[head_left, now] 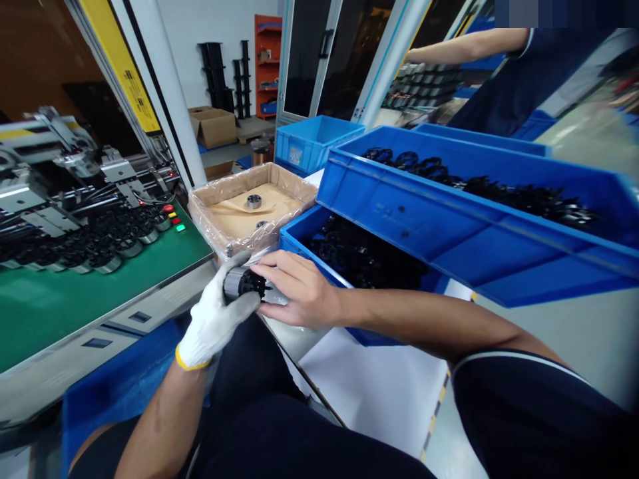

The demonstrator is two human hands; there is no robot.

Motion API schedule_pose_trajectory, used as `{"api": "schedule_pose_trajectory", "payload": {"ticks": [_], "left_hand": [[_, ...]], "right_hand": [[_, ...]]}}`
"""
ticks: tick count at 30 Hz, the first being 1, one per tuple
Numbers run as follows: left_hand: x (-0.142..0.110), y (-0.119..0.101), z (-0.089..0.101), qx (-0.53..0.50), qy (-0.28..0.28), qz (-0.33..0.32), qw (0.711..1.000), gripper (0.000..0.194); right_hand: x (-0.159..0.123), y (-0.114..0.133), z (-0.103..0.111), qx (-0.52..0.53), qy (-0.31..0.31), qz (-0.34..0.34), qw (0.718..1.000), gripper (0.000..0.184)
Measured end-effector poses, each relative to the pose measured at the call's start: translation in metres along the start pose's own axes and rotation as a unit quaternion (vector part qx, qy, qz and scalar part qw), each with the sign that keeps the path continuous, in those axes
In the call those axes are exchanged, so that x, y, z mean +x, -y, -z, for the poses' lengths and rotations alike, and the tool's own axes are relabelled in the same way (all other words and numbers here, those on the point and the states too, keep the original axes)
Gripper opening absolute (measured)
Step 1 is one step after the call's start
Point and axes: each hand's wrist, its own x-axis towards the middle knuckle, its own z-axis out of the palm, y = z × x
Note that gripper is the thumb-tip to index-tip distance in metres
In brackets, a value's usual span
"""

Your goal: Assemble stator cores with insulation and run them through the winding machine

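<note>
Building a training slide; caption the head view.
Gloved left hand holds a cylindrical part, bare right hand at its black end.

L hand (pixel 213 314) wears white glove (pixel 204 332) w/ yellow hem (pixel 190 361) at wrist. R hand (pixel 310 293) bare; up-arm from it, short navy sleeve (pixel 524 399), thin white trim (pixel 499 353) at edge. Dk clothing (pixel 309 436) below both hands.

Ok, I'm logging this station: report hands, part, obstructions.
Left hand gloved, gripping part. Right hand bare, at its black end. Nothing seen blocking; blue bin to the right.
</note>
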Motion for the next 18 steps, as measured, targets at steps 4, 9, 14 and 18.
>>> {"api": "schedule_pose_trajectory", "payload": {"ticks": [4,9,14,18], "left_hand": [[-0.002,0.002,0.002,0.006,-0.027,-0.017,0.999,0.071],[-0.004,0.019,0.000,-0.059,-0.052,-0.121,0.989,0.075],[-0.007,0.021,-0.007,-0.040,-0.056,-0.153,0.986,0.083],[-0.007,0.016,-0.003,-0.060,0.021,-0.075,0.995,0.089]], "right_hand": [[0.002,-0.002,0.001,0.011,0.007,0.016,1.000,0.047],[0.006,-0.003,0.004,0.186,-0.011,-0.076,0.980,0.043],[0.002,0.001,-0.002,0.255,0.002,-0.190,0.948,0.015],[0.000,-0.004,-0.003,0.088,-0.029,-0.057,0.994,0.009]]}}
